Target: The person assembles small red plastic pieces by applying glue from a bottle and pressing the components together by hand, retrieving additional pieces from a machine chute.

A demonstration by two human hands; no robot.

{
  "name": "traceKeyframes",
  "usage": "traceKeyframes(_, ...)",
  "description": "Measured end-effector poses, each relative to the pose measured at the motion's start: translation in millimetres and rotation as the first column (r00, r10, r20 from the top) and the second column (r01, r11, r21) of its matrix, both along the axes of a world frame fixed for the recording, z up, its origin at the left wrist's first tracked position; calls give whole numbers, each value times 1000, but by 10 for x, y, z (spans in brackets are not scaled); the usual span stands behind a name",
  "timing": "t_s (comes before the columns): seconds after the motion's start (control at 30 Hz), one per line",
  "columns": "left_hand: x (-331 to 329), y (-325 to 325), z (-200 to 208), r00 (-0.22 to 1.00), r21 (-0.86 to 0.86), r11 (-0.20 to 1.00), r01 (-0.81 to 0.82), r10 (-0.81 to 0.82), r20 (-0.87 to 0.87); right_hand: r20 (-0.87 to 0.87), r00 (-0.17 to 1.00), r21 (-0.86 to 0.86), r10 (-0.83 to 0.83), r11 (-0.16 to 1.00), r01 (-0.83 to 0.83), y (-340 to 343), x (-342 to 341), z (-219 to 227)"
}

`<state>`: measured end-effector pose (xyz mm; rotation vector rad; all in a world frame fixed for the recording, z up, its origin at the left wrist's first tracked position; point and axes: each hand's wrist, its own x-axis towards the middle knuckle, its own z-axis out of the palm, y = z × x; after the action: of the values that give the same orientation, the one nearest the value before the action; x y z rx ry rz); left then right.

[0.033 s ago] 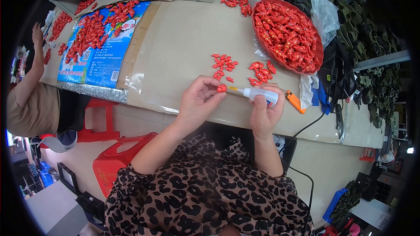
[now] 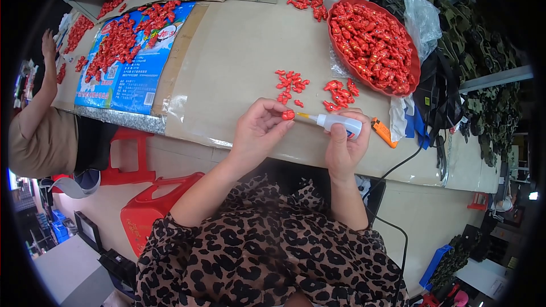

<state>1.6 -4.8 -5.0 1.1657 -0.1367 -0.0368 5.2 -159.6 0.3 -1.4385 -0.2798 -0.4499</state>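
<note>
Between thumb and fingertips my left hand (image 2: 260, 132) pinches a small glossy red figurine (image 2: 288, 115). My right hand (image 2: 348, 149) is wrapped round a white squeeze bottle of glue (image 2: 341, 125), held nearly level. Its thin yellowish nozzle (image 2: 306, 115) points left, with the tip at or very near the figurine; whether they touch I cannot tell. Just beyond my hands lie two small groups of red figurines, one on the left (image 2: 291, 82) and one on the right (image 2: 341, 94). An orange box cutter (image 2: 384, 132) lies right of my right hand.
A red basin (image 2: 414, 74) heaped with figurines stands at the back right. A blue printed cardboard sheet (image 2: 133, 88) with more figurines covers the table's left part. Another person's arm (image 2: 48, 74) shows at far left. Red stools (image 2: 149, 210) stand below the table edge; a black cable (image 2: 398, 162) hangs on the right.
</note>
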Motion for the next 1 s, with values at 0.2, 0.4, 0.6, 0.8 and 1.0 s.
traceKeyframes(0.2,-1,-1,-9,1000,1,1000,3,-3,-1,-9,1000,6,2,1000,-2,-10,-3,8)
traceKeyframes(0.4,6,21,-17,1000,-9,1000,18,-18,-8,-29,1000,56,3,998,-2,11,-6,19)
traceKeyframes(0.6,79,114,61,989,-149,987,62,-81,-127,-196,953,570,231,818,-81,-43,81,90)
traceKeyframes(0.8,123,158,30,953,-373,908,193,-263,-148,-262,848,810,460,583,-66,13,126,193)
traceKeyframes(1.0,149,171,-6,922,-423,875,234,-338,-188,-263,861,709,435,693,-133,55,100,249)
